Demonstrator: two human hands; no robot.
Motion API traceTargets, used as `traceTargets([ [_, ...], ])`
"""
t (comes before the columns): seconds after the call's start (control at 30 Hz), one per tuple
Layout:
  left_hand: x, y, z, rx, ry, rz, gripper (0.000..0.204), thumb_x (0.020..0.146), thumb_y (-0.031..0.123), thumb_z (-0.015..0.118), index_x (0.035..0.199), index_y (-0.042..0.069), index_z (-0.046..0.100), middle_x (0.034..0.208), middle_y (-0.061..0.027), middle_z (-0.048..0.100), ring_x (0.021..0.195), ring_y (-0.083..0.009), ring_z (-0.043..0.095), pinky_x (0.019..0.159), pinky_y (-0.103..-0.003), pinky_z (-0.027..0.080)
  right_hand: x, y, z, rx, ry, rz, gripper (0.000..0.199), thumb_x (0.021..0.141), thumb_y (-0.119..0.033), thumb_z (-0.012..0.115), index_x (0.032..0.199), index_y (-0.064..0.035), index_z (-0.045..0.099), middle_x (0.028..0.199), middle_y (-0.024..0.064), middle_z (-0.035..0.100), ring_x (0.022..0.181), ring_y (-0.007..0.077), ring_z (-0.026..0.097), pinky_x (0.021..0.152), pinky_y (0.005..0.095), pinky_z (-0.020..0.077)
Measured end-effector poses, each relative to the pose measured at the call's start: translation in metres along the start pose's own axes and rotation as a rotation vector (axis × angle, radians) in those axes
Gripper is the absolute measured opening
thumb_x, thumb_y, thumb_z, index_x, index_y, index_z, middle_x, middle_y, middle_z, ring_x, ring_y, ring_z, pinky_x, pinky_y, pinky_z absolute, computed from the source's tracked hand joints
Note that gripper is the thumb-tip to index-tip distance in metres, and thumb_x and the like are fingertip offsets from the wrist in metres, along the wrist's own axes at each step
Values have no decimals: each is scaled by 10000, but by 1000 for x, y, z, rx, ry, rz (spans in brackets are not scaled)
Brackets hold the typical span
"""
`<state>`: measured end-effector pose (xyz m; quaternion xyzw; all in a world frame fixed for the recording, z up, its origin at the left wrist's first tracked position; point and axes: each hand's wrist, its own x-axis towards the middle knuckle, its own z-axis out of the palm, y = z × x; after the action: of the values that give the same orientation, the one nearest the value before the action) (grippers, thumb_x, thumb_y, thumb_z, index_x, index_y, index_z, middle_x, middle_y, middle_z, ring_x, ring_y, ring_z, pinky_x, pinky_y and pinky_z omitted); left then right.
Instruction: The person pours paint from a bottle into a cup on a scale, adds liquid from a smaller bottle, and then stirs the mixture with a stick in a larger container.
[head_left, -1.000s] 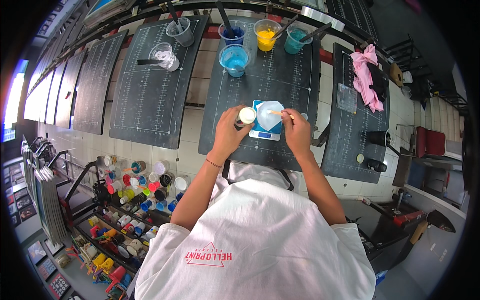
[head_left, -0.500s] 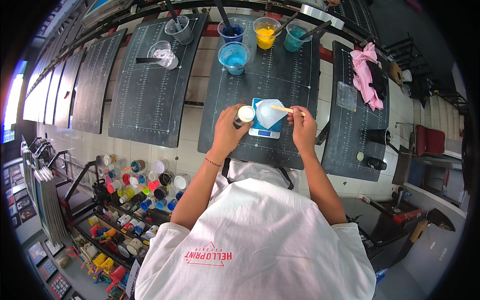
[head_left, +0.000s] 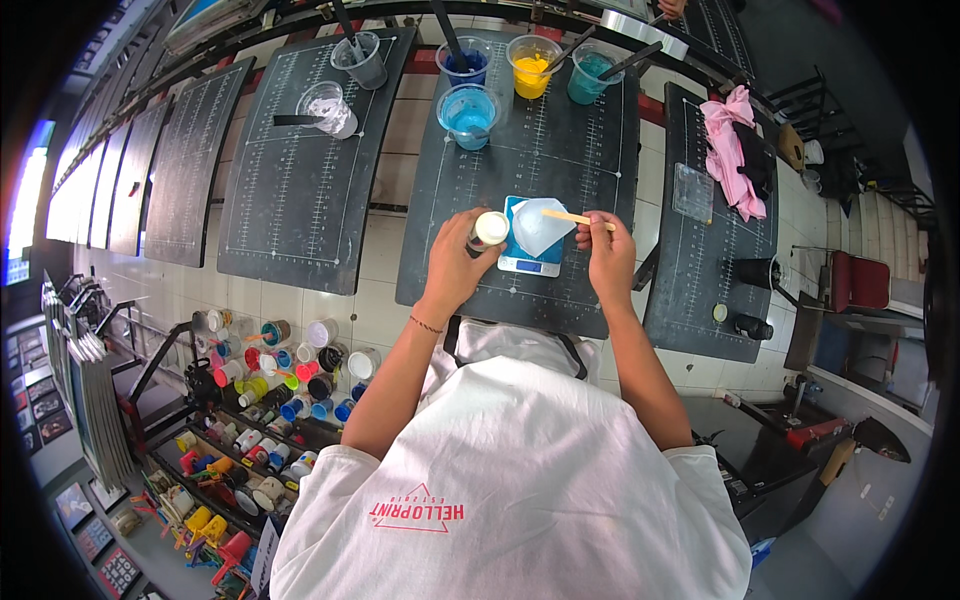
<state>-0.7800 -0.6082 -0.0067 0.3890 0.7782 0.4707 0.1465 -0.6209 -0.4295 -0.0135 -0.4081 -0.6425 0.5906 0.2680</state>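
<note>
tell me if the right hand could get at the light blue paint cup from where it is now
Probably yes. The right hand holds a wooden stick over the clear cup on the small scale. The light blue paint cup stands further up the same dark board, with bare board between, but the stick occupies the hand.

The right hand (head_left: 606, 252) has lifted the wooden stick (head_left: 580, 218) out of the cup (head_left: 538, 226), rightward.

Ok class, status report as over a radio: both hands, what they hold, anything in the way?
Left hand shut on small white-capped bottle. Right hand shut on wooden stick, over clear cup on blue scale. Nothing between them.
</note>
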Motion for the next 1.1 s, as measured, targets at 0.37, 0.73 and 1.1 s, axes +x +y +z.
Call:
traceTargets([
  [0.37,1,-1,1,8,-8,-8,493,792,143,810,1231,26,618,1144,-124,667,1062,-329,602,925,-404,486,2,-8,-5,68,5,36,286,1064,-226,531,1082,23,671,889,83,708,766,110,651,698,258,549],
  [0.73,2,3,1,-3,-11,-15,500,778,154,815,1228,27,637,1195,-131,673,1121,-315,619,980,-403,478,-13,-57,-1,158,-150,-56,283,1061,-234,545,1075,18,673,894,85,710,772,112,655,702,253,544],
  [1.1,7,14,0,-1,-29,38,469,779,123,814,1206,38,641,1165,-100,677,1083,-303,615,941,-396,487,-20,-88,16,-245,-296,-310,243,1021,-190,597,1057,36,680,882,130,722,761,191,713,700,295,552],
])
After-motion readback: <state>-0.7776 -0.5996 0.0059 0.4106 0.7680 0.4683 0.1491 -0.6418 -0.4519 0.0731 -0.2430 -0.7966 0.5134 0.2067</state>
